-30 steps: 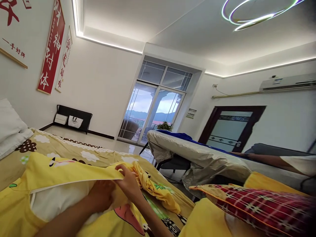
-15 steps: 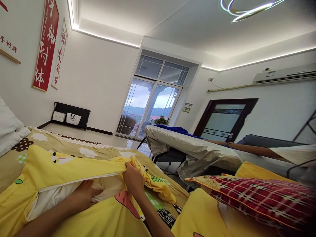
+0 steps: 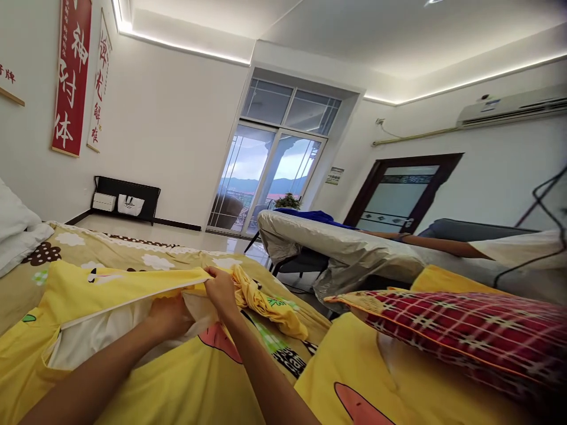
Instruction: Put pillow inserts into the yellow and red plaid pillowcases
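Note:
A yellow cartoon-print duvet cover (image 3: 133, 289) lies spread on the bed, its long white-edged opening facing me. White filling or lining (image 3: 95, 330) shows inside the gap. My right hand (image 3: 220, 290) is closed on the upper edge of this opening and holds it raised. Inside the gap, my left hand (image 3: 170, 317) is curled against the pale fabric. Its fingertips are partly hidden, and I cannot make out what is in them. A bunched part of the yellow cloth (image 3: 270, 304) lies just right of my right hand.
A red plaid cushion (image 3: 443, 330) rests on yellow bedding (image 3: 354, 354) at the right. Beyond it, another person's arm (image 3: 438, 245) lies along a plastic-covered table (image 3: 345, 251). White pillows (image 3: 18, 230) are at the left. A black rack (image 3: 148, 198) stands by the wall.
My left hand has moved up and right within the opening, its fingers more curled. My right hand still holds the edge, slightly higher and further left in view. The camera has tilted down slightly.

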`<act>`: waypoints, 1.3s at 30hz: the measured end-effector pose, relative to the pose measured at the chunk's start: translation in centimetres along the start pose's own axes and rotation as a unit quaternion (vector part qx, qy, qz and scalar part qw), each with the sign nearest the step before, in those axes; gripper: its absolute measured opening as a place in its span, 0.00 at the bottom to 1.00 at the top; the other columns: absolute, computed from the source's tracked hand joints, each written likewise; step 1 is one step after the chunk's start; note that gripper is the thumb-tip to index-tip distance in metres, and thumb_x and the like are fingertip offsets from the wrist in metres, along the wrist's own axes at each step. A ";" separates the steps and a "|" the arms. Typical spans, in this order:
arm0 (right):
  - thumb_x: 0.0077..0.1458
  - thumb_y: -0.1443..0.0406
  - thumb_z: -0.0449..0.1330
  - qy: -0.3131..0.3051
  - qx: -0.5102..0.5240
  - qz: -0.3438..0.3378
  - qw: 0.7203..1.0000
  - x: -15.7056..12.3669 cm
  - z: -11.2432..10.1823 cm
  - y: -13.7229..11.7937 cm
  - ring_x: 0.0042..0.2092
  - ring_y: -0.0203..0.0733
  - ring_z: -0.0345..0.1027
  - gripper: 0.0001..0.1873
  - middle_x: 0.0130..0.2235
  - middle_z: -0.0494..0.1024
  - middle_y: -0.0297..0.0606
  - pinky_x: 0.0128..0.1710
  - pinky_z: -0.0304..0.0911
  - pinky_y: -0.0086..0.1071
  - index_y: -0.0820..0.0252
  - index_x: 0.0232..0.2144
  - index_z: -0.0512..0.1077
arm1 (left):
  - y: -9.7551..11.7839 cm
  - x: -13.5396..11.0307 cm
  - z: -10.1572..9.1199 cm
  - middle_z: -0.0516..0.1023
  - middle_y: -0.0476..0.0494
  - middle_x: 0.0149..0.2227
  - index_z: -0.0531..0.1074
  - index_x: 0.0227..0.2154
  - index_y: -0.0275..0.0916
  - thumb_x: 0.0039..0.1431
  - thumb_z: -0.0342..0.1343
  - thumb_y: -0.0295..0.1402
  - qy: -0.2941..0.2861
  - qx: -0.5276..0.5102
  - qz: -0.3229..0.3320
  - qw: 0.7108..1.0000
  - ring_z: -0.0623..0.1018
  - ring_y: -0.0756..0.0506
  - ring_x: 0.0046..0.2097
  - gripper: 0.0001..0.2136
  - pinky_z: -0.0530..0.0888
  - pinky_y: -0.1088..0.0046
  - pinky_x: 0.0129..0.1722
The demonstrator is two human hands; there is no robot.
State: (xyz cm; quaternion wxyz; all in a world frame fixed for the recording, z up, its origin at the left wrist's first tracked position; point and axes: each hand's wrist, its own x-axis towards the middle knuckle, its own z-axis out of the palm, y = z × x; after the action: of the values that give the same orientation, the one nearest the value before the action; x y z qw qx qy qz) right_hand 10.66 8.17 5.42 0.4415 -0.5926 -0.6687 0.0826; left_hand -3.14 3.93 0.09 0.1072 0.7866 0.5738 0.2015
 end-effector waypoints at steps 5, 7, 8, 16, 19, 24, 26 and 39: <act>0.35 0.67 0.47 -0.020 0.036 -0.040 0.998 -0.3 -0.4 0.5 0.36 0.44 0.70 0.21 0.33 0.80 0.41 0.36 0.60 0.31 0.62 0.29 0.77 | 0.4 2.3 1.4 0.69 0.35 0.57 0.68 0.53 0.39 0.51 0.56 0.38 0.060 -0.117 0.138 0.982 0.69 0.33 0.56 0.25 0.65 0.58 0.56; 0.37 0.66 0.48 -0.044 0.051 -0.055 0.996 -0.3 -0.5 1.0 0.36 0.44 0.71 0.20 0.33 0.80 0.41 0.36 0.61 0.31 0.62 0.30 0.78 | 0.2 2.9 1.9 0.69 0.38 0.57 0.71 0.49 0.38 0.51 0.56 0.34 0.101 -0.195 0.194 0.956 0.66 0.36 0.58 0.20 0.60 0.59 0.59; 0.38 0.67 0.49 -0.050 0.044 -0.060 0.996 -0.2 -0.6 1.2 0.36 0.43 0.71 0.20 0.33 0.80 0.41 0.36 0.61 0.30 0.62 0.30 0.78 | 0.1 3.0 2.1 0.72 0.39 0.54 0.73 0.45 0.38 0.53 0.53 0.33 0.112 -0.246 0.218 0.938 0.67 0.38 0.56 0.16 0.61 0.60 0.58; 0.40 0.73 0.48 -0.059 -0.112 -0.044 0.991 0.9 -1.2 3.3 0.41 0.41 0.72 0.24 0.38 0.81 0.41 0.41 0.61 0.28 0.63 0.36 0.78 | -1.4 -1.7 0.8 0.72 0.46 0.31 0.72 0.33 0.33 0.61 0.49 0.42 0.084 -0.473 0.204 0.853 0.67 0.49 0.33 0.15 0.65 0.76 0.33; 0.42 0.72 0.50 -0.065 -0.116 -0.040 0.990 0.4 -1.0 2.7 0.40 0.42 0.72 0.20 0.37 0.81 0.41 0.39 0.60 0.28 0.62 0.34 0.79 | -1.8 -2.2 -0.5 0.71 0.48 0.27 0.72 0.31 0.33 0.62 0.46 0.47 0.085 -0.428 0.195 0.879 0.66 0.50 0.30 0.20 0.64 0.77 0.31; 0.44 0.71 0.52 -0.037 -0.164 -0.023 0.986 -1.3 -1.9 -0.6 0.39 0.43 0.70 0.17 0.36 0.80 0.42 0.37 0.57 0.30 0.60 0.34 0.78 | -0.9 -1.2 0.4 0.79 0.44 0.32 0.77 0.41 0.40 0.62 0.47 0.39 0.044 -0.229 0.226 0.946 0.74 0.47 0.33 0.15 0.67 0.74 0.37; 0.44 0.71 0.53 -0.031 -0.196 -0.024 0.980 -2.0 -2.7 -1.7 0.38 0.42 0.69 0.17 0.35 0.79 0.40 0.35 0.55 0.29 0.58 0.35 0.78 | -0.5 -1.2 1.6 0.80 0.43 0.38 0.76 0.44 0.42 0.61 0.47 0.34 0.034 -0.185 0.201 0.961 0.76 0.45 0.38 0.14 0.68 0.72 0.41; 0.47 0.72 0.53 -0.042 -0.255 -0.047 0.965 -4.1 -4.6 -3.2 0.38 0.41 0.70 0.18 0.34 0.79 0.39 0.35 0.53 0.30 0.57 0.38 0.77 | 1.0 -3.1 1.5 0.73 0.49 0.26 0.75 0.28 0.33 0.52 0.56 0.49 -0.003 -0.409 0.045 0.911 0.67 0.49 0.29 0.20 0.61 0.75 0.28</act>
State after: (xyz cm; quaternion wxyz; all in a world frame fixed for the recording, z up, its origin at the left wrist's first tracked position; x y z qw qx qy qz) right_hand 11.20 1.80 8.16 0.2513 -0.6490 -0.7128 -0.0868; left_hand -2.39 0.79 -1.44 0.4122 0.6998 0.4044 0.4206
